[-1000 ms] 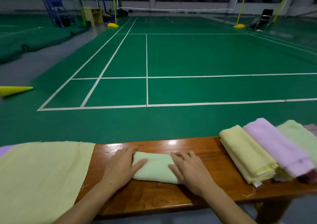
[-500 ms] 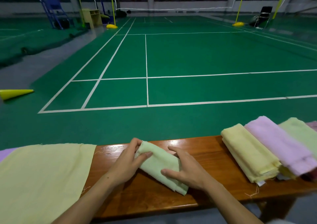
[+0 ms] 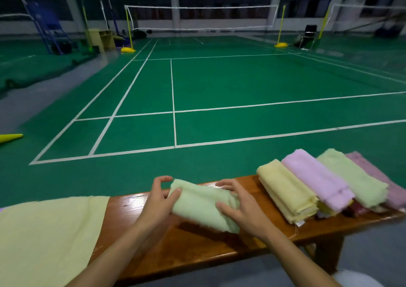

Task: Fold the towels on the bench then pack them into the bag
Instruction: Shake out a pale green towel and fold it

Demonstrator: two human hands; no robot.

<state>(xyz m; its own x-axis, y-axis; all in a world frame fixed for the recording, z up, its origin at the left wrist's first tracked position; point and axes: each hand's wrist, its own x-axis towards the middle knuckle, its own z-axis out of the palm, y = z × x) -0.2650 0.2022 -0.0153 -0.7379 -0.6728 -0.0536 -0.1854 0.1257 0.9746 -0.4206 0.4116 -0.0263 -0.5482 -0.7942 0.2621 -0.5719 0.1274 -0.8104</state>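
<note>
Here the folding step is in hand, near its end for one piece: a pale green towel (image 3: 204, 205), already folded into a compact bundle, is held between both hands just above the wooden surface (image 3: 197, 249), its far end tilted up and its near edge hanging low over the wood. The left hand (image 3: 158, 203) grips the left end, thumb laid over the top and fingers curled behind; the right hand (image 3: 239, 207) clasps the right side, thumb on the near face and fingers wrapped over the far edge. To the right, well apart from the held bundle, a row of folded towels (image 3: 325, 188) in yellow, pink, green and mauve leans one on the next on the same surface. At the left a pale yellow towel (image 3: 50, 238) lies spread flat and unfolded, so folding is not finished. No bag shows anywhere in view, and it may sit off to a side that the camera misses. The next move likely calls for carrying the green bundle rightward without letting its layers slide open, setting it against the row, then turning to the yellow sheet; a loose grip on so soft a bundle could let the fold spring apart.
</note>
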